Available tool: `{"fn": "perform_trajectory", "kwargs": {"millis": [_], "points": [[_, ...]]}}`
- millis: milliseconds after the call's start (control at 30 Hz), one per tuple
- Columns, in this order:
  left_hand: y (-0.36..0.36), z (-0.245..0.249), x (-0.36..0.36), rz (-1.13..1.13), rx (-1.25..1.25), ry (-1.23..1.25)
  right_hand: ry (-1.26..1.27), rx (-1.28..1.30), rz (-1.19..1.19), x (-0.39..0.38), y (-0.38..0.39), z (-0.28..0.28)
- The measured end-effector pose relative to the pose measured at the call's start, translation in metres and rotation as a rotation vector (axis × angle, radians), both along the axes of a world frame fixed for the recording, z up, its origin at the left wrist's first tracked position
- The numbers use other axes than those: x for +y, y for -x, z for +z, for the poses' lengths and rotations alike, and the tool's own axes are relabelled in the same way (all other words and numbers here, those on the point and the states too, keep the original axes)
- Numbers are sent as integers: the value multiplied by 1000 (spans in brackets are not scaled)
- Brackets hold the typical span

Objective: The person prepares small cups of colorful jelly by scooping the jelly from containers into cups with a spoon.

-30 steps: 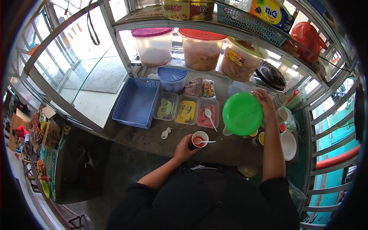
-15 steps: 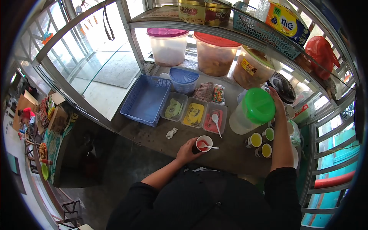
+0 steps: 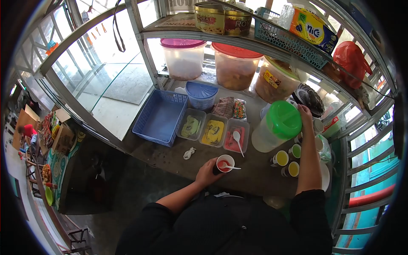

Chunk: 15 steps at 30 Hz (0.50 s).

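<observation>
My left hand is wrapped around a small paper cup with red stuff and a white plastic spoon in it. At the right, a translucent plastic pitcher with a green lid stands on the counter. My right hand closes at the pitcher's far right side, by its handle, which the lid and fingers mostly hide. Beside the pitcher are cups of yellow and green contents. Left of it sit open tubs holding red, yellow and pale green pastes.
A blue plastic basket stands at the counter's left, near a blue-lidded tub. Behind are large lidded tubs. Overhead, a metal shelf holds gold tins and a teal basket. A crumpled white tissue lies near the front edge.
The view has shifted slightly, so the counter's contents appear a little lower. My right hand has settled lower beside the pitcher's lid. My left hand still grips the cup.
</observation>
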<state>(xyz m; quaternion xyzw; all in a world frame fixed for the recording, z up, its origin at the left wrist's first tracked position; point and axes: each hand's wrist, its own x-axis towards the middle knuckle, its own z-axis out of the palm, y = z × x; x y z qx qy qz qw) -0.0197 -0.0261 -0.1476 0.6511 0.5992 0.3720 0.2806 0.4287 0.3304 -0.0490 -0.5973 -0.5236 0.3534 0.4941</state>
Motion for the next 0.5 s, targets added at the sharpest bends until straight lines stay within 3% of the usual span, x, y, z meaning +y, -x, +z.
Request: {"fn": "perform_trajectory", "kwargs": {"millis": [100,167,233,300,333,400,500], "points": [[0,-3,-2,19,10,-52,-123,-303,-228,-64,26,33],[0,-4,-1,13,-3,-72,-515,-578,-361,-149,96,80],[0,-5,-1,13,11,-69,-808,-668,-259,-195,134,48],[-2,-6,1,12,59,-52,-874,-697,166,-252,199,45],[-5,-4,2,22,82,-34,-757,-865,407,-270,214,26],[-12,1,4,47,123,-1,-628,-927,573,-296,249,33],[-12,-6,5,57,100,-1,-310,-1079,591,-310,253,26]]}}
